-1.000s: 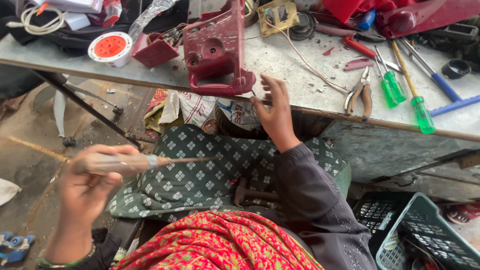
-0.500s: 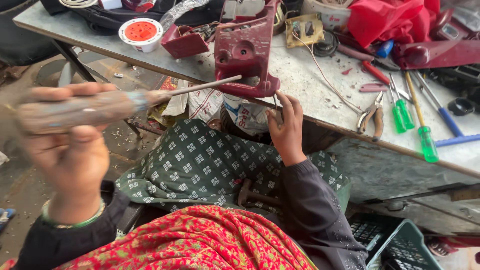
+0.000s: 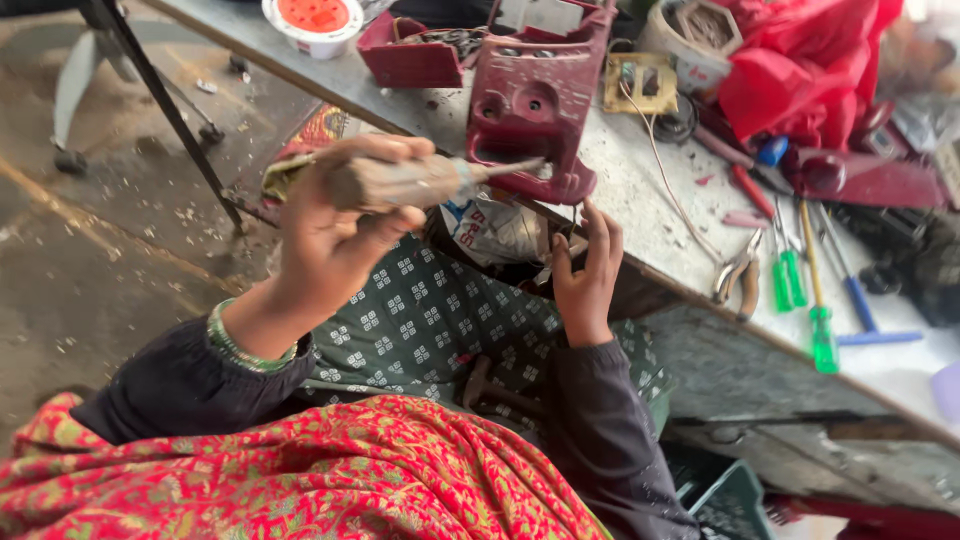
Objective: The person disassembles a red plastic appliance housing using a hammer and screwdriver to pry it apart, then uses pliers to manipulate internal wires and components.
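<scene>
At the bench edge, left hand [image 3: 335, 215] gripping screwdriver [image 3: 430, 180] (tip at maroon housing [image 3: 535, 110]), right hand [image 3: 585, 275] fingers loosely spread.

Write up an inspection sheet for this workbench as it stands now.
Surface: grey bench top, dusty and scuffed.
Job's things: dark red plastic housing at the bench edge; wooden-handled screwdriver with its tip at the housing.
Clutter: pliers, green screwdrivers, blue tool, red bag, red-lidded tub.
Hands: left hand grips the screwdriver; right hand at the bench edge under the housing.
Cables: thin wire across the bench.
Surroundings: gritty floor, green crate.
</scene>
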